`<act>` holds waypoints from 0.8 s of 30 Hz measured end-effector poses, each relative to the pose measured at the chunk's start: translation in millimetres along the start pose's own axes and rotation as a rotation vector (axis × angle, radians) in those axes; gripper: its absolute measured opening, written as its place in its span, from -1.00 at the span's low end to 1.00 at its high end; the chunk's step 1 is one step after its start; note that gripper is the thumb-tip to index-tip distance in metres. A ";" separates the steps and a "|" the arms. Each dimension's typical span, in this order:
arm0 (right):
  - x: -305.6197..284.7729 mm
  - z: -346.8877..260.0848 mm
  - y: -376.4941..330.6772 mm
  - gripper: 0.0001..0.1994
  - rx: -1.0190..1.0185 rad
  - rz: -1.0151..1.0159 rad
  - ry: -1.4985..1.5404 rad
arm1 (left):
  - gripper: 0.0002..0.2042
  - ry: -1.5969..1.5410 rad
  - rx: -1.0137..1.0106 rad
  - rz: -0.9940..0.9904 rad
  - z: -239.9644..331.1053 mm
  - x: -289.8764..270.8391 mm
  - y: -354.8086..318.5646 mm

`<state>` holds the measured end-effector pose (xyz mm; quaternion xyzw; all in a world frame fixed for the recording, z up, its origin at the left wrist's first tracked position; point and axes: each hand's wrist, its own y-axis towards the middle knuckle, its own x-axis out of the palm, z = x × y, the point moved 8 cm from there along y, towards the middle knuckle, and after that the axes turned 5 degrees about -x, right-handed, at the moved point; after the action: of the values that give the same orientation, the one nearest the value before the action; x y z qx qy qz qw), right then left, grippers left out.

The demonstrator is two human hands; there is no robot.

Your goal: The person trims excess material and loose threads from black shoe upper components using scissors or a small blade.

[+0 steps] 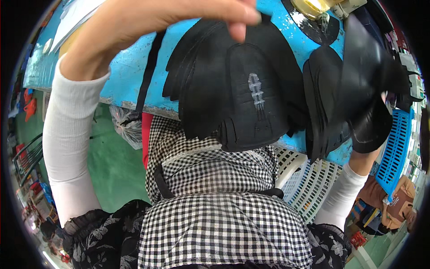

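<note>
- The blue painted worktable (125, 76), its surface chipped and worn, runs under both hands and ends at a ragged front edge just below the left hand's wrist.
- A fanned stack of black curved shoe-upper pieces (233, 89), of leather-like sheet, lies on the table right under the left hand's fingertips; the top piece carries a pale grey stitched mark in its middle, and the stack overhangs the table's front edge.
- A second bundle of black shoe-upper pieces (354, 98) stands to the right of the first stack, raised off the table edge around the right hand.
- The left hand (148, 22), in a white ribbed sleeve, reaches over the first stack with fingers curled down and pressed together, the thumb tip touching the top piece.
- The right hand (365, 154) comes up from below the table edge into the second bundle; the pieces hide its fingers, so I cannot tell their grip.
- A blue plastic slotted crate (396, 148) sits just right of the right hand.
</note>
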<state>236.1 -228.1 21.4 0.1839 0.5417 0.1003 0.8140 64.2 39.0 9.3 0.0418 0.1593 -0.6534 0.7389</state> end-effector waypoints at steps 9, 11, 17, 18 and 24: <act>47.5 101.1 -127.1 -0.69 1.151 -0.010 0.884 | -0.88 0.436 -0.112 -0.232 -24.1 72.3 9.0; 39.0 65.4 -88.1 -0.72 1.020 0.105 1.056 | -0.88 0.503 -0.099 -0.224 -30.6 74.4 12.3; 40.3 -26.8 -3.8 -0.77 0.526 -0.093 1.205 | -0.88 0.515 -0.045 -0.178 -36.4 77.0 17.5; 41.1 -43.7 12.0 -0.84 0.442 -0.158 1.199 | -0.88 0.518 -0.051 -0.178 -40.4 78.2 16.9; 36.1 -137.7 77.4 -0.83 -0.346 -0.165 0.890 | -0.79 0.934 0.294 0.114 -18.5 58.1 9.6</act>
<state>126.5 -118.2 -25.1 -0.0586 0.8256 0.1929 0.5271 75.8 -9.9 -26.4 0.4428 0.3772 -0.5387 0.6095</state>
